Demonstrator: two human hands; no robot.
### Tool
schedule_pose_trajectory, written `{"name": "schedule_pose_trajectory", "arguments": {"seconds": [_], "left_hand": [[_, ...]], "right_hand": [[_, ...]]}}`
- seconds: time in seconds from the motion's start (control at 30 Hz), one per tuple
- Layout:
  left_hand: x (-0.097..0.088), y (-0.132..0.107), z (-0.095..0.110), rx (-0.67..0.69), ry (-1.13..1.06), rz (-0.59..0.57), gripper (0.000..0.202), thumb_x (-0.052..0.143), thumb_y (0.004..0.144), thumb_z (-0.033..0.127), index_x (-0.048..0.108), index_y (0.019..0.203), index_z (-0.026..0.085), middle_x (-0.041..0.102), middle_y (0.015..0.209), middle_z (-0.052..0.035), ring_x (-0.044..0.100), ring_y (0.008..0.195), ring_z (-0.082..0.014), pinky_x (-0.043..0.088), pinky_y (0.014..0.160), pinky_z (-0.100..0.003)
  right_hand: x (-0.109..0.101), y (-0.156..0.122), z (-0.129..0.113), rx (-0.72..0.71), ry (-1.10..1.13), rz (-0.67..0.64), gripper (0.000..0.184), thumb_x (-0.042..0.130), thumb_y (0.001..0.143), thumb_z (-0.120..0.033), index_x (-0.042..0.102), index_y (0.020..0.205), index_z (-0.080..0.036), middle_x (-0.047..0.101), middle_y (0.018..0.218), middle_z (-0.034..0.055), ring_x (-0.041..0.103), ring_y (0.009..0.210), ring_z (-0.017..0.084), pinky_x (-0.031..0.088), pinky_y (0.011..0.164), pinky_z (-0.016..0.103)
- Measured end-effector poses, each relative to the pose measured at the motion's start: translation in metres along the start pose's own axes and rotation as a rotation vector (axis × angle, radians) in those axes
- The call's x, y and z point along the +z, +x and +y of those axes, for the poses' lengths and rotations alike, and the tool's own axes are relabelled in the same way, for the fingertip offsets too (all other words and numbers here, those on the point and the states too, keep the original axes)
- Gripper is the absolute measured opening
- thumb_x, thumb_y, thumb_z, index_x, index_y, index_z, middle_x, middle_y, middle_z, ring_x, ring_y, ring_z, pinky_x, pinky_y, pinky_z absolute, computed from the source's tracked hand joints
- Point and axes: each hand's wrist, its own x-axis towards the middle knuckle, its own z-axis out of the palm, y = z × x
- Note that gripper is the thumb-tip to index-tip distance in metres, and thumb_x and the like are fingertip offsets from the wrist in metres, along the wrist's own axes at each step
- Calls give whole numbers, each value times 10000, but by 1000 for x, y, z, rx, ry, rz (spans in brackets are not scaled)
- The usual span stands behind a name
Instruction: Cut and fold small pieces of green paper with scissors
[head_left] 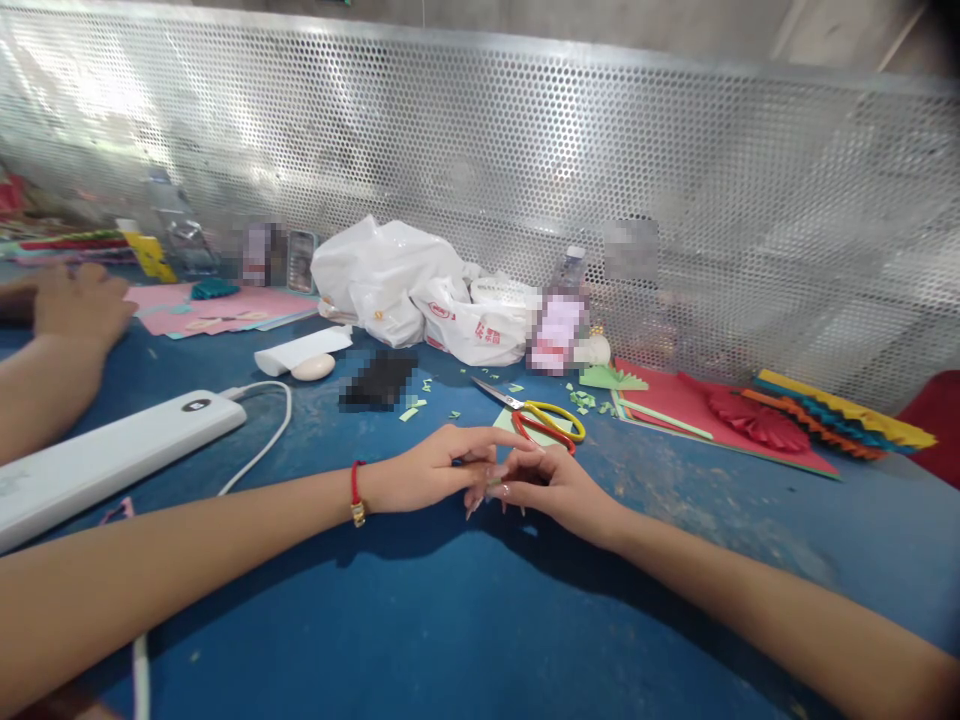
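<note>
My left hand (431,470) and my right hand (551,485) meet at the middle of the blue table (450,620), fingertips pinched together on something small that I cannot make out. My left wrist wears a red bracelet (355,492). Just beyond my fingers lie scissors (536,415) with red and yellow handles, on a pale green paper piece (511,422). Small green paper scraps (411,408) are scattered around them.
A white power bank (105,455) with a cable lies at left. Another person's hand (75,305) rests at far left near pink paper (225,310). White plastic bags (420,290), a bottle (559,320), red paper (720,410) and folded coloured paper fans (840,412) lie before a perforated metal screen (525,150).
</note>
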Motion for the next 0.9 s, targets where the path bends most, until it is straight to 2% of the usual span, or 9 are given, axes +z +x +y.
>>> {"name": "schedule_pose_trajectory", "arguments": {"seconds": [0.23, 0.37, 0.5, 0.63, 0.8, 0.9], "left_hand": [[-1, -1, 3, 0, 21, -8, 357, 500, 959, 295, 600, 1292, 212, 671, 711, -23, 640, 564, -116, 519, 595, -203], [0, -2, 3, -22, -5, -13, 378, 510, 955, 296, 575, 1316, 206, 657, 683, -14, 644, 561, -121, 522, 588, -206], [1, -2, 3, -38, -24, 34, 421, 528, 949, 311, 524, 1353, 195, 624, 630, 16, 637, 559, -118, 504, 588, -200], [3, 0, 4, -52, -54, 28, 446, 533, 948, 333, 487, 1368, 190, 626, 672, 17, 646, 616, -125, 496, 626, -211], [5, 0, 5, -99, -50, -4, 485, 534, 947, 365, 443, 1386, 180, 613, 705, 9, 623, 656, -139, 479, 636, -232], [7, 0, 5, -118, -78, -10, 492, 535, 946, 370, 434, 1388, 179, 608, 703, 10, 629, 653, -145, 492, 647, -250]], "right_hand": [[-1, 0, 1, -13, 69, 18, 150, 753, 756, -316, 697, 701, -188, 655, 650, -12, 573, 585, 117, 453, 584, 250], [-2, -1, 2, -14, 60, 29, 179, 773, 733, -296, 668, 649, -179, 634, 591, -26, 547, 528, 97, 407, 528, 224], [-1, -1, 4, 25, 37, 51, 246, 796, 699, -324, 624, 613, -170, 609, 549, -30, 511, 484, 87, 371, 494, 216], [1, -1, 4, 57, 14, 56, 290, 795, 688, -349, 591, 601, -162, 617, 566, -12, 498, 491, 86, 336, 471, 209], [3, -2, 1, 8, -136, 109, 350, 770, 711, -340, 507, 553, -172, 456, 470, -63, 342, 453, 60, 251, 445, 207], [3, -3, 1, -4, -148, 122, 369, 755, 731, -346, 481, 552, -176, 404, 468, -74, 308, 463, 61, 229, 447, 208]]}}
